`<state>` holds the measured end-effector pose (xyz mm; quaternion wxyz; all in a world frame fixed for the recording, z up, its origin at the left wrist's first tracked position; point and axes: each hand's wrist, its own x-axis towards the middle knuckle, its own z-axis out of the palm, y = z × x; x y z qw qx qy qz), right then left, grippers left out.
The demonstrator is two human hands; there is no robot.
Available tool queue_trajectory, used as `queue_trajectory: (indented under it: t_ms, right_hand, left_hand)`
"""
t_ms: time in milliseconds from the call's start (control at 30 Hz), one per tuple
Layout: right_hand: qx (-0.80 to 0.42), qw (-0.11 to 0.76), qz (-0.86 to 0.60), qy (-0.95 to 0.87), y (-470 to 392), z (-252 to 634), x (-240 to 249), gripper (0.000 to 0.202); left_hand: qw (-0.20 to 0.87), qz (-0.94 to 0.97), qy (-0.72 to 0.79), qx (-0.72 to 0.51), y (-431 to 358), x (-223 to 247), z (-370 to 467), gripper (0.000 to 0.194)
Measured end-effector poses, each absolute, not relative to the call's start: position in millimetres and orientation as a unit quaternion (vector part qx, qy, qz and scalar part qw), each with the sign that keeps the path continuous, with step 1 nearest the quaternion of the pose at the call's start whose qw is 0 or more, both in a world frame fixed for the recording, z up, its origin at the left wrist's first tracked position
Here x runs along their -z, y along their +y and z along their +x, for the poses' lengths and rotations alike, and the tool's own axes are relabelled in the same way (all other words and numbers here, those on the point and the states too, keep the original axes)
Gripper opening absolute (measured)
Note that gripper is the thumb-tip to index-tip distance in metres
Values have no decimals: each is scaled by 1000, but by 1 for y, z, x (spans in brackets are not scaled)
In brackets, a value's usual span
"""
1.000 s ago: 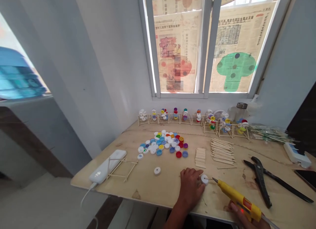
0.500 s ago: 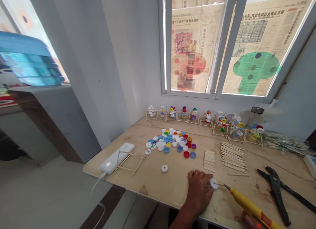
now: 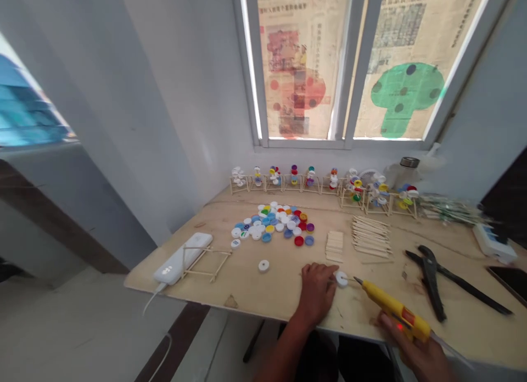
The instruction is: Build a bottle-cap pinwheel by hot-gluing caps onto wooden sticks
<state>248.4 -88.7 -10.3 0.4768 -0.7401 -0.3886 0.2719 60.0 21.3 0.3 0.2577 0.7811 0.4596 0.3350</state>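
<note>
My left hand (image 3: 318, 292) rests at the table's front edge, its fingers closed on a white bottle cap (image 3: 341, 279) with a thin stick through it. In my right hand (image 3: 415, 349) is a yellow glue gun (image 3: 395, 309) with a red light showing near the fingers. The gun's dark tip points left, close to the stick beside the cap. Another white cap (image 3: 263, 266) with a hole lies to the left. Short sticks (image 3: 334, 246) and longer sticks (image 3: 371, 236) are laid behind my hands.
Many coloured caps (image 3: 266, 237) lie mid-table. A stick frame (image 3: 206, 273) leans by a white power strip (image 3: 184, 257) at left. Black-handled pliers (image 3: 432, 283) lie right. Stick racks holding cap wheels (image 3: 310, 176) line the back, before the window.
The head view has shifted right and down, so more of my right hand and the glue gun shows. My left hand still holds the cap, and the gun tip remains near the stick.
</note>
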Motion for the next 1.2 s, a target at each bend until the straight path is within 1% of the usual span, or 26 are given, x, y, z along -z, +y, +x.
queue_trajectory:
  t_ms: [167, 300, 433, 633, 733, 867, 1033, 1200]
  right_hand:
    - [-315, 502, -696, -407, -84, 233, -16, 45]
    - [-346, 505, -672, -416, -83, 236, -21, 47]
    - [-365, 487, -666, -431, -83, 241, -20, 49]
    - [-364, 478, -663, -447, -83, 244, -22, 50]
    - [-372, 488, -647, -452, -83, 245, -22, 49]
    - [-382, 490, -636, -457, -84, 246, -20, 45]
    - [-344, 468, -678, -451, -84, 247, -18, 44]
    - [-361, 485, -666, -436, -85, 244, -15, 46]
  left_hand:
    - [235, 783, 463, -342, 22, -5, 59, 36]
    - [245, 749, 486, -377, 24, -4, 58, 24]
    - [257, 705, 516, -414, 26, 0, 57, 7]
    - [254, 726, 502, -395, 34, 0, 58, 14]
    - [210, 768, 489, -356, 42, -5, 62, 13]
    - [132, 816, 487, -281, 53, -10, 69, 19]
    - [66, 856, 474, -193, 61, -9, 77, 22]
    - [27, 865, 471, -173, 62, -3, 79, 20]
